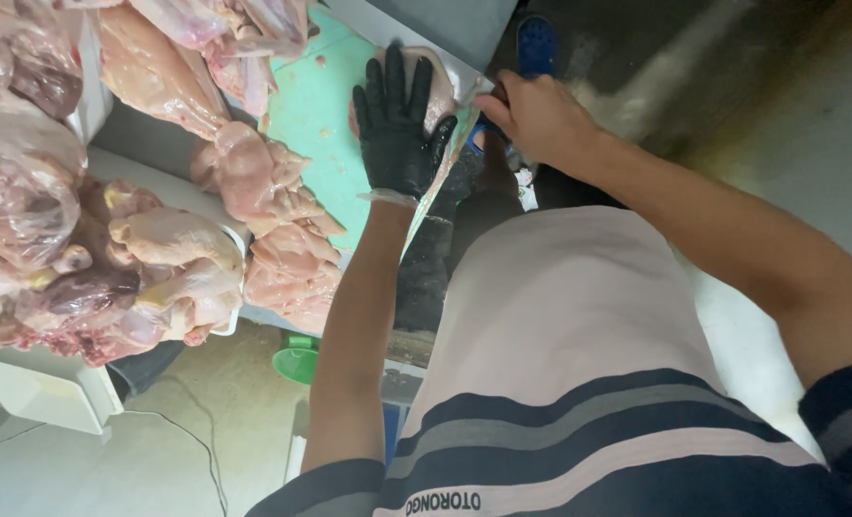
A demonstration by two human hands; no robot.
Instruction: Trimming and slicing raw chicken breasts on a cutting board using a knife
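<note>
A pale chicken piece [437, 94] is being pressed flat under the spread, black-gloved left hand [397, 124] on a green cutting board [325, 124]. A knife [464, 88], just beside it, is being gripped by the closed, bare right hand [539, 115]. Raw chicken pieces [273, 220] are lying left of the gloved hand.

Single head-worn view, steep downward look, close range.
Camera sits above the person's chest, facing down and forward over a striped shirt [579, 383] to a green cutting board [325, 134] at the frame's top. Both forearms run up from the lower edge. Floor [110, 469] shows bottom left. No second view to overlap.
</note>
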